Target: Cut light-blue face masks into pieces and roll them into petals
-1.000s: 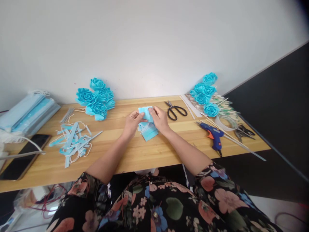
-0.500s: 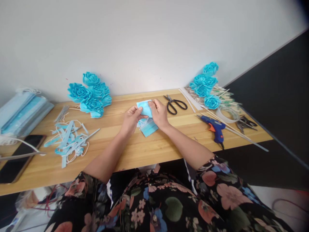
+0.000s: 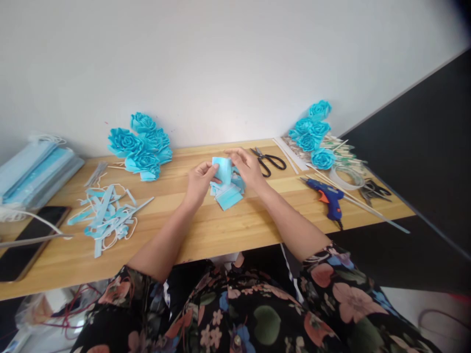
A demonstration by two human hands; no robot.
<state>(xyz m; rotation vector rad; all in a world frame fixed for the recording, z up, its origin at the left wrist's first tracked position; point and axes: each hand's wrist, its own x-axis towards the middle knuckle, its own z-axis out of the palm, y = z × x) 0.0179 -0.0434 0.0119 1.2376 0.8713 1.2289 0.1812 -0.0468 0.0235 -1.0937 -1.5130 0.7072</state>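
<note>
Between the thumb and fingers of my left hand is a small folded square of light-blue mask fabric, held upright. My right hand is just beside its right edge, fingers stretched out and apart, holding nothing that I can see. Below both hands, more cut blue fabric pieces lie in a loose pile on the wooden table. Some of that pile is hidden behind the held square and my right hand. Black-handled scissors rest just beyond my right hand.
Blue fabric roses stand at the back left, and more roses lie at the right. A blue glue gun, pliers and thin sticks are on the right. Leftward are fabric strips, a phone and stacked masks.
My right hand has let go of the blue fabric square and shifted slightly right, its fingers opening. My left hand still holds the square, now turned more upright.
</note>
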